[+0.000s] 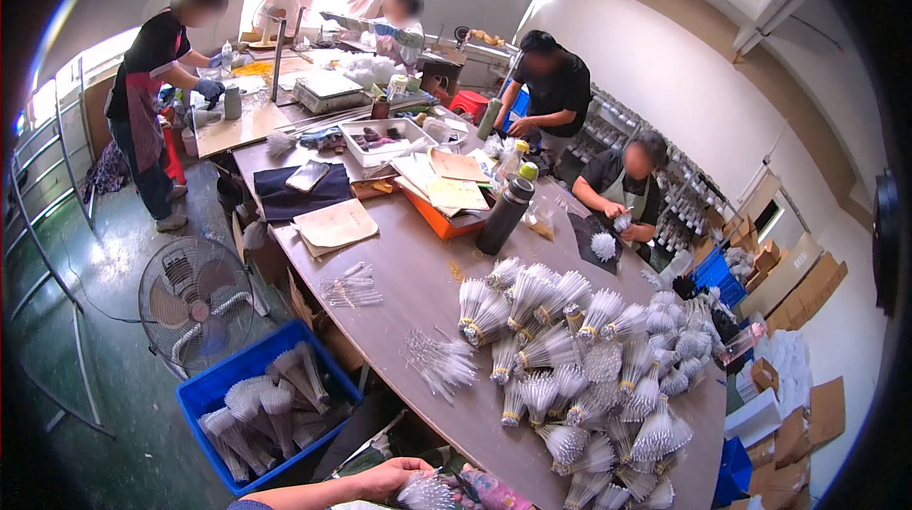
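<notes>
At the lower edge my left hand (pixel 388 478) comes in from the left with its fingers closed. It is at a bundle of thin white-tipped sticks (pixel 425 493) and appears to grip it; the bundle's lower part is cut off by the picture's edge. Pink and blue flowered cloth (pixel 494 491) lies just right of the bundle. My right hand does not show. Many similar bundles (pixel 570 358), several tied with yellowish bands, are heaped on the brown table (pixel 370 344). Loose sticks (pixel 439 361) lie left of the heap.
A blue crate (pixel 190 391) with more bundles stands on the floor at left, near a large fan (pixel 197 306). A dark bottle (pixel 505 216), an orange tray (pixel 432 214) and papers occupy the table's middle. Several people work around it; one (pixel 622 187) holds a bundle.
</notes>
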A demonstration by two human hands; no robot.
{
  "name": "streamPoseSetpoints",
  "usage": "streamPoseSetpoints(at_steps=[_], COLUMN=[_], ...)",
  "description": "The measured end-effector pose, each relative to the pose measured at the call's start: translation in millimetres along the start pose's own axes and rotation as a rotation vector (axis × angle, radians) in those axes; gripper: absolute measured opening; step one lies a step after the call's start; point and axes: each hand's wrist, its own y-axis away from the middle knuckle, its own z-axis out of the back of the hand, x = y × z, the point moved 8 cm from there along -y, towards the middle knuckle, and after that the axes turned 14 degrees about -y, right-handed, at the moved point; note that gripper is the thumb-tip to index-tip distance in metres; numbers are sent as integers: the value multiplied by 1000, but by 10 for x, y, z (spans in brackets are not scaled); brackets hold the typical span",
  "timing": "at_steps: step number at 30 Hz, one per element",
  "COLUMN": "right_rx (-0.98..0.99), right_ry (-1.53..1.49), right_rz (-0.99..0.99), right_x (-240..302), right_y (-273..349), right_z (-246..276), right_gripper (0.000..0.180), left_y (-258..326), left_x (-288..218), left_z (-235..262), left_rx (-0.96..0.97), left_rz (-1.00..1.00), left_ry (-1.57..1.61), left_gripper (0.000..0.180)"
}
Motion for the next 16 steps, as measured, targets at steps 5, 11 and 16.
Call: streamPoseSetpoints(at_steps=[5,11,16], right_rx=[197,203,449], right_ry=[-317,-198,-501], right_rz=[-117,-35,-228], right_x=[-196,-338,248], right_y=[33,-63,170], right_z=[-198,-164,-418], right_gripper=[33,34,36], left_y=[32,126,-19], left_x=[119,12,129], left_z=[-7,-105,148], left_rx=[-14,-52,-23], left_rz=[28,-63,-172], left_ry=[-1,-33,-235], left_gripper=[16,16,22])
